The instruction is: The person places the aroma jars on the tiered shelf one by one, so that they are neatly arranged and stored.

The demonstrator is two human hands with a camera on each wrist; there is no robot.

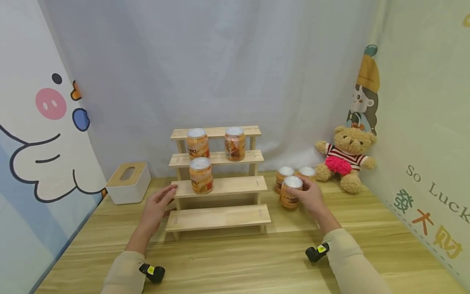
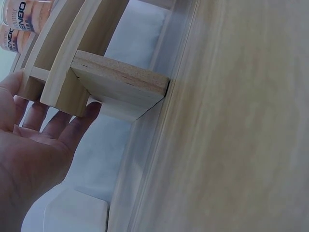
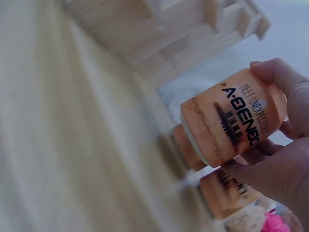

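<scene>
In the head view my right hand [image 1: 312,198] grips an orange can [image 1: 290,200] with a silver lid, thumb and fingers around its sides. The right wrist view shows that can [image 3: 231,118] lettered A-BENBO, apparently held above the table. Two more orange cans, a left one [image 1: 282,173] and a right one [image 1: 307,171], stand just behind it. My left hand [image 1: 156,206] touches the left end of a stepped wooden shelf [image 1: 218,218]. In the left wrist view its loosely bent fingers [image 2: 58,125] lie against the board's end. Three similar cans [image 1: 201,175] stand on the shelf.
A white tissue box [image 1: 128,192] with a wooden lid sits left of the shelf. At the back right a teddy bear [image 1: 349,157] in a striped top leans near the printed side curtain [image 1: 415,122]. A grey curtain [image 1: 220,73] hangs behind the wooden table [image 1: 227,261].
</scene>
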